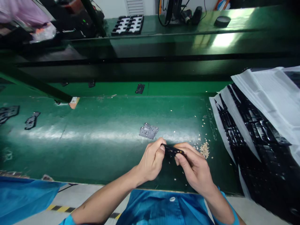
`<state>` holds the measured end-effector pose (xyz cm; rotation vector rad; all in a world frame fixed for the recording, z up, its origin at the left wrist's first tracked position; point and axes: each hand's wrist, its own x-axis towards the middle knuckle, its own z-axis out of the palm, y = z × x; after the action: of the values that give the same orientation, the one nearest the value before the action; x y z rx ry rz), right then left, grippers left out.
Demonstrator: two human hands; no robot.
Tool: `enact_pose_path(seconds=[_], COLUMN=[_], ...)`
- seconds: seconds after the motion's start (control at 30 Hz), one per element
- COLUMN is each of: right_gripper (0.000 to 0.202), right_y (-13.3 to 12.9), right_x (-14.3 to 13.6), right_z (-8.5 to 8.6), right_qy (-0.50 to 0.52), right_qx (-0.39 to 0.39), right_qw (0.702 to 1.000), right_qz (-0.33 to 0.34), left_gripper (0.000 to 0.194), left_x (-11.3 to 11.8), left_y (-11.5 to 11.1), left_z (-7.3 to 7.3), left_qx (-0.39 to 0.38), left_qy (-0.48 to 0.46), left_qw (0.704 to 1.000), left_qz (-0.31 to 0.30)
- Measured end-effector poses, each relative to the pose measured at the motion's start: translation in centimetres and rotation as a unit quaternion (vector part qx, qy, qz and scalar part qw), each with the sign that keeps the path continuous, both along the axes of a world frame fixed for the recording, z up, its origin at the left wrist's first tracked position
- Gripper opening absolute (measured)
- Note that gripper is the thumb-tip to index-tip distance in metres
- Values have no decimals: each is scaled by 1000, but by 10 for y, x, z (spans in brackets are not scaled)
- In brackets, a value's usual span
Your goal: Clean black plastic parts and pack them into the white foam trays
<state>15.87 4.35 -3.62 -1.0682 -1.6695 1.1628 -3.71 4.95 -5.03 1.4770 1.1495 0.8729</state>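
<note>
A small black plastic part (172, 150) is held between both hands above the front of the green table. My left hand (153, 159) is closed on its left end, thumb and fingers pinching it. On the other end, my right hand (195, 165) grips the part between thumb and fingers. Just beyond my hands lie a few flat grey plates (148, 131), overlapping each other. A heap of tiny beige pieces (204, 150) lies close to my right hand, with more scattered around it.
Black plastic sheets with white liners (253, 125) cover the right side. Dark flat parts (32, 120) lie at left, another black part (140, 88) farther back. A green post (35, 86) slants in from the left. A slotted tray (128, 24) stands on the raised back shelf.
</note>
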Motion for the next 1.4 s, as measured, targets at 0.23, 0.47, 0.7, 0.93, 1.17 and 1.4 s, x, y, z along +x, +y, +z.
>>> enact_pose_path(seconds=[0.23, 0.47, 0.7, 0.93, 1.17, 1.4], right_gripper=[28, 17, 23, 30, 14, 30], right_y=[3, 10, 8, -4, -20, -13], right_x=[2, 14, 12, 1, -2, -3], right_z=[-2, 0, -4, 2, -3, -6], right_qy=[5, 12, 22, 23, 18, -32], right_qx=[-17, -86, -103, -90, -105, -65], right_qw=[1000, 995, 994, 996, 994, 994], right_qz=[-16, -56, -3, -7, 10, -80], left_gripper=[21, 17, 21, 28, 31, 23], left_x=[-1, -8, -4, 1, 3, 4], left_y=[2, -2, 0, -21, -39, -25], left_z=[4, 13, 17, 17, 11, 13], left_qx=[-11, 44, 3, 42, -3, -87], left_qy=[18, 175, 80, 51, 0, -98], left_qw=[999, 981, 996, 997, 996, 987], left_qz=[-27, -76, -29, 30, 86, 90])
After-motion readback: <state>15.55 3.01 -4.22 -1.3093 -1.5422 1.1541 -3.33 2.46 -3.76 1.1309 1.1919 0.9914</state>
